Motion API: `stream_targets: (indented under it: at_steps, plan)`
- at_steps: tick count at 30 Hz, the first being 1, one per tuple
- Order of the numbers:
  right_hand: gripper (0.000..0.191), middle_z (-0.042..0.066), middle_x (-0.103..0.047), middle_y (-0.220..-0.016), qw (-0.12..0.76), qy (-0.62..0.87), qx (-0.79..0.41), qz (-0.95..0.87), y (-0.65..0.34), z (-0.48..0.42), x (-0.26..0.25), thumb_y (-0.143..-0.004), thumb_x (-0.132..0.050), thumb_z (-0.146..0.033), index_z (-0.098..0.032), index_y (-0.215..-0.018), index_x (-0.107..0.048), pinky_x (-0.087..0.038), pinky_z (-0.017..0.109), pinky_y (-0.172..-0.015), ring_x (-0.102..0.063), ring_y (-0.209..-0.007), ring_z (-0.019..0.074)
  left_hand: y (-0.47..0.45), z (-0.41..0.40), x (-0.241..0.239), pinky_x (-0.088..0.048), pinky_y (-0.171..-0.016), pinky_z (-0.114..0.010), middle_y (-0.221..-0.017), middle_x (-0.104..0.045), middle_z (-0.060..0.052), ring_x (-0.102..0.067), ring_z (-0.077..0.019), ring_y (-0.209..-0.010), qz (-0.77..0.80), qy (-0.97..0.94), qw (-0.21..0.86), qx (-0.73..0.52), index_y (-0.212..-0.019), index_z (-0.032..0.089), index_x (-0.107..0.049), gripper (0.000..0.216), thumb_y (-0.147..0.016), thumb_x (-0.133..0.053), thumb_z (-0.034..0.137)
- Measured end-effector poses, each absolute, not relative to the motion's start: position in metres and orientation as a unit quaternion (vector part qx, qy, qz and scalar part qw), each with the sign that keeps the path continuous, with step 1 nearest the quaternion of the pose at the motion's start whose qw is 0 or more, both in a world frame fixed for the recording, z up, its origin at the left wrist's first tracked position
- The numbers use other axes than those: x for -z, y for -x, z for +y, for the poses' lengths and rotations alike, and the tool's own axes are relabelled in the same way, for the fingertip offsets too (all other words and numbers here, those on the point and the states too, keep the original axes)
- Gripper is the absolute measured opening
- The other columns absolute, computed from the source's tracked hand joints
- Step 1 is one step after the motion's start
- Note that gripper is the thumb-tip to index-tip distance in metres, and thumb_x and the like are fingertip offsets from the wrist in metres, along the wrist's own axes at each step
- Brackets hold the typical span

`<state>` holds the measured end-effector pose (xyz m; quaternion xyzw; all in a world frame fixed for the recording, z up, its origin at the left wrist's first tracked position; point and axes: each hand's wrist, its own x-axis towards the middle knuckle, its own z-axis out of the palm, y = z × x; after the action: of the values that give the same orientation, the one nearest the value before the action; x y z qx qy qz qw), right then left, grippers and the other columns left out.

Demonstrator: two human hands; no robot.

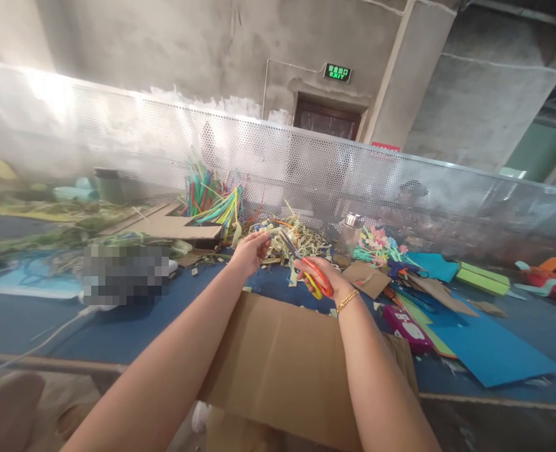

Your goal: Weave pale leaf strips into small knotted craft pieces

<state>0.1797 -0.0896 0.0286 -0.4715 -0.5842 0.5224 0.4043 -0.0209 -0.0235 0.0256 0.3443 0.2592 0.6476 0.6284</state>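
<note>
Above the flat brown cardboard sheet [278,364], the left hand [248,251] pinches a pale paper strip [269,235] near the red-and-yellow-handled scissors [306,267] gripped by the right hand [324,284], so fingertips risk a nick.

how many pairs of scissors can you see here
1 for certain: the red-and-yellow-handled scissors in the right hand, their blades pointing toward the paper strip held by the left hand. Others may be buried under the craft scraps on the table.
</note>
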Motion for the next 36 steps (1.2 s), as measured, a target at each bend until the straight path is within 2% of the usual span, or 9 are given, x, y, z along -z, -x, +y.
stream_targets:
  at_steps: [5,10,13,18,23,26,36]
  plan:
    - [0.043,0.000,-0.061,-0.067,0.423,0.472,-0.520,-0.573,-0.173,-0.086,-0.026,-0.066,-0.077,-0.052,-0.018,-0.086,-0.060,-0.042,0.016,-0.037,-0.048,-0.047,0.0066,0.017,-0.026,-0.030,-0.048,-0.051,-0.013,-0.066,-0.060,0.003,-0.062,-0.0062,-0.059,0.277,-0.336,0.646,-0.627,-0.072,0.016,-0.054,0.025,-0.063,-0.076,0.009]
    - [0.046,0.000,-0.061,-0.064,0.444,0.476,-0.502,-0.569,-0.170,-0.085,-0.024,-0.066,-0.074,-0.056,-0.018,-0.086,-0.059,-0.041,0.017,-0.035,-0.048,-0.045,0.0071,0.014,-0.028,-0.028,-0.047,-0.051,-0.015,-0.066,-0.061,0.002,-0.063,-0.0084,-0.062,0.297,-0.372,0.639,-0.604,-0.070,0.015,-0.054,0.027,-0.058,-0.078,0.011]
    - [0.049,0.000,-0.061,-0.066,0.449,0.483,-0.497,-0.564,-0.170,-0.085,-0.025,-0.065,-0.074,-0.058,-0.018,-0.089,-0.058,-0.042,0.017,-0.035,-0.049,-0.047,0.0074,0.013,-0.027,-0.025,-0.041,-0.047,-0.016,-0.062,-0.060,0.002,-0.060,-0.0085,-0.057,0.310,-0.384,0.615,-0.616,-0.065,0.016,-0.052,0.032,-0.051,-0.081,0.012]
    - [0.051,0.000,-0.062,-0.070,0.481,0.491,-0.473,-0.551,-0.169,-0.092,-0.030,-0.067,-0.070,-0.062,-0.020,-0.091,-0.056,-0.047,0.018,-0.040,-0.053,-0.054,0.0088,0.017,-0.020,-0.021,-0.027,-0.040,-0.019,-0.055,-0.053,0.005,-0.042,-0.0033,-0.043,0.331,-0.392,0.565,-0.646,-0.063,0.016,-0.055,0.034,-0.047,-0.084,0.022]
    - [0.052,-0.002,-0.057,-0.061,0.455,0.488,-0.477,-0.573,-0.157,-0.103,-0.035,-0.069,-0.066,-0.066,-0.017,-0.087,-0.057,-0.040,0.017,-0.036,-0.047,-0.045,0.0067,0.019,-0.021,-0.021,-0.024,-0.043,-0.022,-0.049,-0.046,0.007,-0.037,-0.0041,-0.042,0.363,-0.401,0.509,-0.669,-0.059,0.016,-0.054,0.035,-0.047,-0.084,0.029]
    - [0.053,-0.001,-0.057,-0.058,0.441,0.502,-0.479,-0.569,-0.153,-0.106,-0.035,-0.069,-0.066,-0.065,-0.017,-0.088,-0.058,-0.036,0.017,-0.035,-0.045,-0.042,0.0067,0.018,-0.025,-0.022,-0.026,-0.045,-0.023,-0.049,-0.048,0.007,-0.039,-0.0052,-0.044,0.371,-0.409,0.495,-0.671,-0.059,0.016,-0.055,0.035,-0.047,-0.084,0.031]
    - [0.054,-0.001,-0.058,-0.058,0.427,0.501,-0.502,-0.561,-0.150,-0.103,-0.032,-0.069,-0.065,-0.066,-0.016,-0.087,-0.058,-0.036,0.017,-0.037,-0.045,-0.044,0.0073,0.018,-0.026,-0.024,-0.027,-0.048,-0.023,-0.048,-0.046,0.007,-0.040,-0.0066,-0.046,0.390,-0.391,0.488,-0.675,-0.059,0.016,-0.055,0.034,-0.045,-0.083,0.031]
